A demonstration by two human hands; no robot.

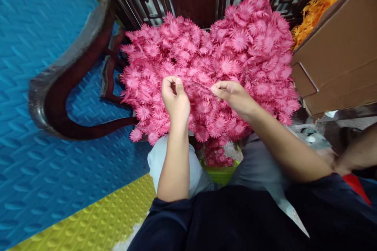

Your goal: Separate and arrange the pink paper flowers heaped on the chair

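My left hand [176,100] is closed in a pinch, thumb against the curled fingers, above a big heap of pink artificial flowers [206,62]. To its right my right hand [232,93] pinches one end of a thin pink strip [199,84] between thumb and fingers. The strip runs across the gap to my left fingers, whose grip on its other end is partly hidden. Against the pink heap its exact shape is hard to make out. The flowers have pointed petals and paler centres, and lie right under both hands.
A curved dark wooden armrest [88,62] stands left of the heap, over blue floor mats [38,133]. On the right is a cardboard box [338,55] with orange flowers [324,4]. A green container [219,174] sits between my knees. Another person's arm [359,149] shows at right.
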